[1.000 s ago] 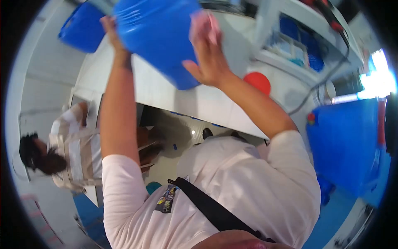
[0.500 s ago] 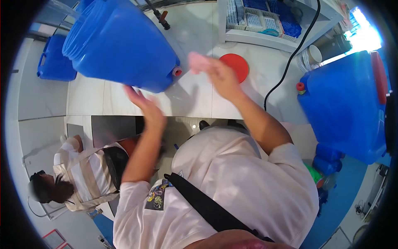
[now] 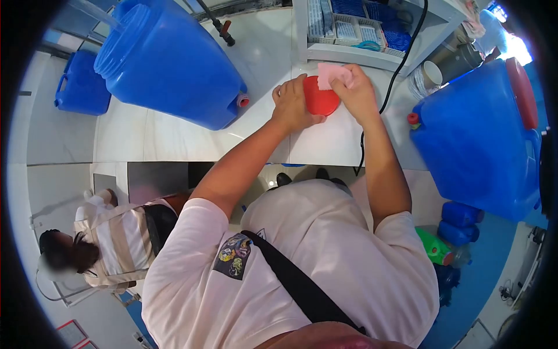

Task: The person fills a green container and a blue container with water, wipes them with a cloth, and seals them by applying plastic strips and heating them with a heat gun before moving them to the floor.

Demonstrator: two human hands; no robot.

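Since the earlier frame, both hands have come to the red lid (image 3: 321, 100) on the worktop (image 3: 325, 142): the left hand (image 3: 292, 104) grips its edge, fingers curled; the right hand (image 3: 356, 92) pinches a pink cloth (image 3: 333, 75), apparently touching its top.

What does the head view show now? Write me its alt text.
A person's left hand grips a red lid over a white counter while the right hand holds a pink cloth against it; an open blue container stands at left.
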